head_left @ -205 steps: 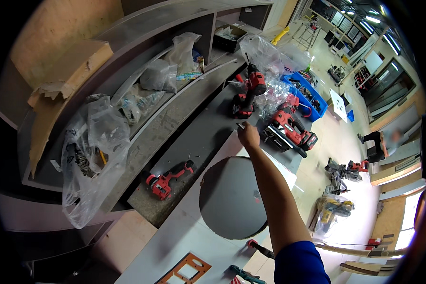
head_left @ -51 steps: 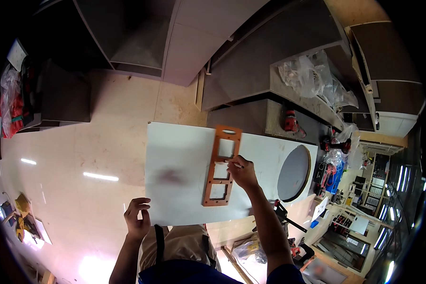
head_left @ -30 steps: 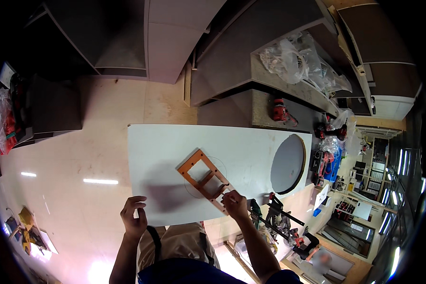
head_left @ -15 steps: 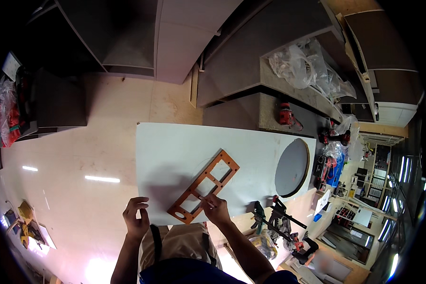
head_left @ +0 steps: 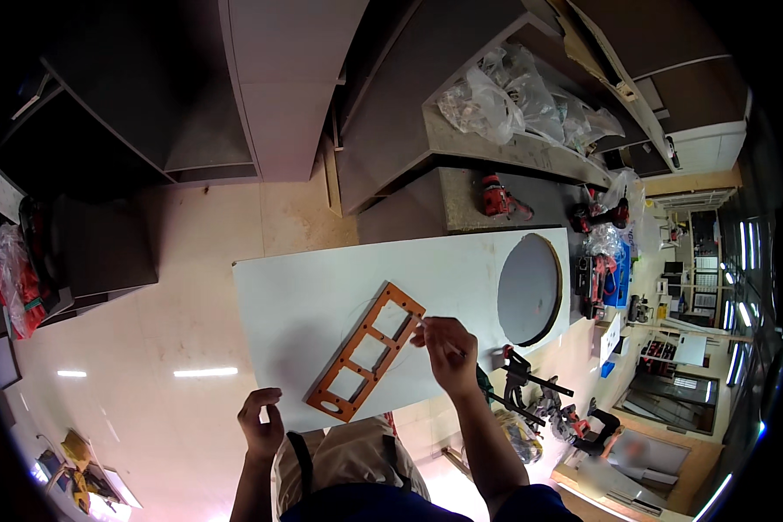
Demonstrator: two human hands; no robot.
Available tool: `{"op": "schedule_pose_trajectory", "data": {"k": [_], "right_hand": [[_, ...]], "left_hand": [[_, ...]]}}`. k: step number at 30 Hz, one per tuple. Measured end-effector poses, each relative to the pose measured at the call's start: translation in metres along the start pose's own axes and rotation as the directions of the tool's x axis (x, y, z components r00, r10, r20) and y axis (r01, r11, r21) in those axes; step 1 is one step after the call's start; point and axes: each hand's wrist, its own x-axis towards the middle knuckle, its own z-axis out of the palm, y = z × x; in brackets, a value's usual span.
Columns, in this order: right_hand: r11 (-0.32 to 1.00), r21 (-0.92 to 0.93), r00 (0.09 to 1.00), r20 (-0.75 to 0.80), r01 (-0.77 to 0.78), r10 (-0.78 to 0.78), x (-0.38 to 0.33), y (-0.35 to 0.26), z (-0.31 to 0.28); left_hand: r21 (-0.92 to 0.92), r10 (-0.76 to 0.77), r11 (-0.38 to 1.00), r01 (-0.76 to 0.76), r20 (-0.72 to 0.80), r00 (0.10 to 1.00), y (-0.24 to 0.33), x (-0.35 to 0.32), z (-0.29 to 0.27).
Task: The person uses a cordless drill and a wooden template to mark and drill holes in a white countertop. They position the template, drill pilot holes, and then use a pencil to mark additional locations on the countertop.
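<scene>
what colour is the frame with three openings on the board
Orange-brown frame, clearest in the head view.

One orange template [head_left: 364, 350], one white panel [head_left: 322, 287], two hands [head_left: 448, 346].

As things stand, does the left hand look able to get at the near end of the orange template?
Probably yes: the left hand hangs at the white panel's near edge, beside the orange template's near end, with nothing between them.

Board left part: bare white rectangular panel [head_left: 304, 296], open for passing.
Board middle: orange wooden three-window template [head_left: 365, 351] lying flat, blocking.
Board right end: grey round cut-out [head_left: 528, 289].
Right of board: black bar clamps [head_left: 531, 383], red cordless drills [head_left: 593, 277] crowding.
</scene>
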Motion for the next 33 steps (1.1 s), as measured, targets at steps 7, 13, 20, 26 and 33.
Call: {"op": "schedule_pose_trajectory", "data": {"k": [7,13,20,26,33], "right_hand": [[0.961,-0.275,0.976,0.21,0.005,0.055,-0.052,0.063,0.017],[0.943,-0.284,0.921,0.29,-0.175,0.258,-0.105,0.08,0.029],[0.898,-0.376,0.825,0.416,-0.227,0.382,-0.129,0.084,0.024],[0.908,-0.382,0.821,0.454,-0.171,0.345,-0.135,0.089,0.033],[0.908,-0.388,0.849,0.416,-0.159,0.327,-0.14,0.095,0.028]], "left_hand": [[0.019,-0.083,0.997,0.081,0.138,0.987,-0.007,-0.025,0.009],[0.103,-0.141,0.988,0.117,0.275,0.951,-0.019,-0.046,-0.001],[0.082,-0.31,0.95,0.301,0.356,0.882,-0.024,-0.07,0.019],[0.149,-0.334,0.941,0.305,0.237,0.912,-0.032,-0.071,0.019],[0.13,-0.286,0.956,0.262,0.244,0.927,-0.035,-0.063,0.011]]}}
